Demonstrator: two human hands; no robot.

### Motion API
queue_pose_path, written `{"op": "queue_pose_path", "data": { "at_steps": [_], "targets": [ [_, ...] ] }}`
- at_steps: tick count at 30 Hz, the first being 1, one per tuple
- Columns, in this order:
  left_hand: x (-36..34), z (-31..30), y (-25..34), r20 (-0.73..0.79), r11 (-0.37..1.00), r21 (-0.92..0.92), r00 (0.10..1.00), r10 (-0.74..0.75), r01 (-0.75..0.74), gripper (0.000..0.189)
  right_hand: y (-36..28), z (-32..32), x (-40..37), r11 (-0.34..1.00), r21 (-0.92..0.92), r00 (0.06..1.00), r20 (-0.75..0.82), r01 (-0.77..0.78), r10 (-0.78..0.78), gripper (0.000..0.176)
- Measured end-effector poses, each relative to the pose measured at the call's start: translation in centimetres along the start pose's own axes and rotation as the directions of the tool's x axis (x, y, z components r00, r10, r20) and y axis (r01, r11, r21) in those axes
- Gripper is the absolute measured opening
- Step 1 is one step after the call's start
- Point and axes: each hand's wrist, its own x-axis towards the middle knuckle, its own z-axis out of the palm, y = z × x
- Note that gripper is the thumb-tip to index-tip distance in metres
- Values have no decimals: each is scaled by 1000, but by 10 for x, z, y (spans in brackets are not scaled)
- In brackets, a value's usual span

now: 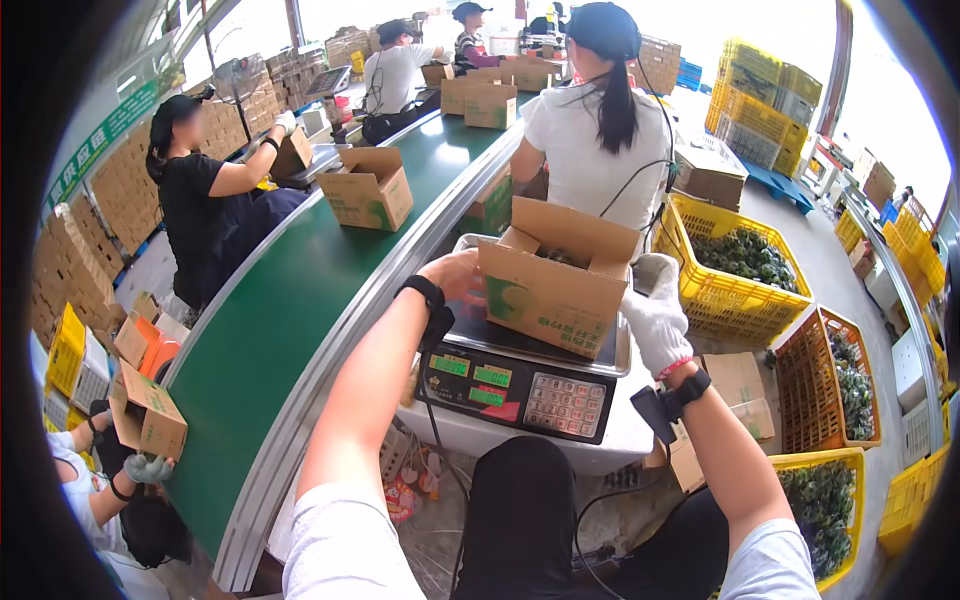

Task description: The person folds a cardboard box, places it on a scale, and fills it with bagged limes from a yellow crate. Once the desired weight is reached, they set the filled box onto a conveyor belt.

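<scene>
An open cardboard box with green print sits tilted over the metal pan of a digital scale. Something dark shows inside it. My left hand, bare, holds the box at its left side. At the right side, my right hand, in a white knitted glove, grips the box edge; its fingertips are partly hidden. Dark straps with small devices circle both wrists. The scale has lit green displays and a keypad, and it rests on a white stand.
A green conveyor belt runs along the left, carrying cardboard boxes. Co-workers sit beside it, one just ahead. Yellow crates of dark green produce line the right. Flattened cardboard lies by the scale. Cables hang near my knees.
</scene>
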Motion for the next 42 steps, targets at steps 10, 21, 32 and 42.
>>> {"op": "queue_pose_path", "data": {
  "at_steps": [10,21,32,42],
  "targets": [
    [-28,44,16,-37,975,217,999,-38,45,57,0,-7,-15,834,329,893,240,-443,380,69],
    [-84,14,-26,-142,961,-68,956,256,-267,62,-12,-35,-27,901,263,927,242,-346,285,65],
    [-189,-152,-48,-977,680,-183,207,-46,-710,82,108,-241,-92,451,-744,766,-125,-493,630,80],
    [-190,-271,-94,-974,942,-222,103,-202,-251,135,160,-159,-184,-85,-974,533,-186,-209,825,128]
  ]
}}
